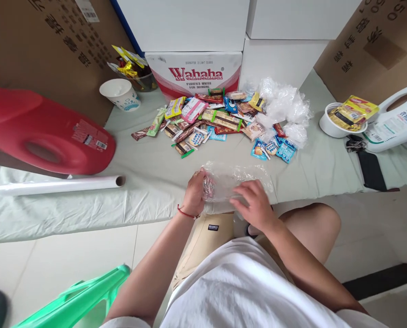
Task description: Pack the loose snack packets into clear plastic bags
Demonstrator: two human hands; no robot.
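Note:
A clear plastic bag (224, 175) stretches across the front edge of the table. My left hand (194, 192) is closed on its left end, where something pinkish shows through the crinkled film; I cannot make out what that is. Over the right part of the bag, my right hand (255, 205) has its fingers spread, holding nothing; whether the fingertips touch the film is unclear. Beyond both hands lies a pile of wrapped snacks (220, 119), with a few blue packets (286, 150) at its right. Crumpled clear plastic bags (287, 102) are heaped beside the pile.
At the left are a red jug (49, 132), a white roll (60, 184) and a paper cup (121, 94). A Wahaha carton (195, 73) stands behind. To the right are a white bowl with yellow packets (336, 130), a white detergent bottle (396, 120) and a black phone-like object (371, 171).

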